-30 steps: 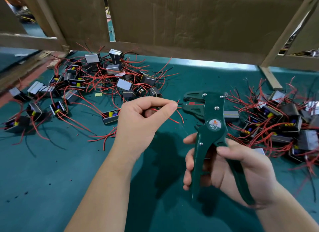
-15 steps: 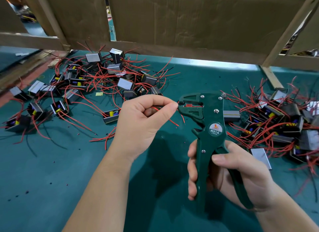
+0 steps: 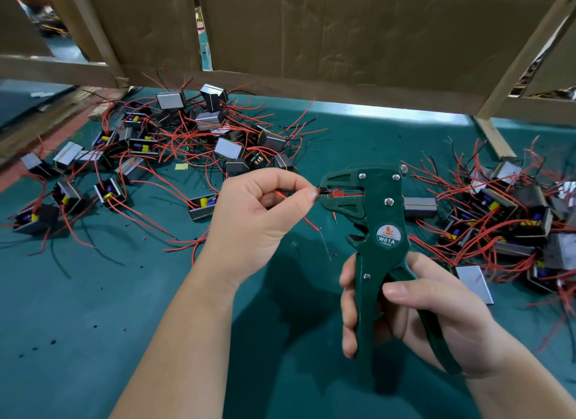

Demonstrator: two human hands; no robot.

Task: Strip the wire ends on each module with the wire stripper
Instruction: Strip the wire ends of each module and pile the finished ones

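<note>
Since the earlier frame the wire stripper (image 3: 378,219) has been brought up to the left hand (image 3: 249,222), and the gap seen between its head and the pinched wire has been closed.

The green table (image 3: 93,309) is backed at its far edge by a cardboard wall (image 3: 343,35). One heap of modules (image 3: 199,131) is spread toward the far left corner, and a second heap (image 3: 505,219) is piled along the right edge. Above the middle of the table the stripper is held upright, head to the left. Both handles are gripped by the right hand (image 3: 414,319), and they are judged not yet fully squeezed. A red wire (image 3: 280,195) is pinched between thumb and forefinger of the left hand. Its end is fed into the jaws, with the fingertip just beside them. The module it belongs to is hidden behind that hand. Another red strand (image 3: 310,223) is left hanging below the head. Small insulation scraps (image 3: 101,287) are scattered toward the near left of the table.

If the squeeze is made with the end seated too shallow, too little insulation would be taken off. If the pinch is slack, the wire could be dragged through instead of stripped. The fingertip could be nipped, and the hanging strand could be caught if it is swung upward.
</note>
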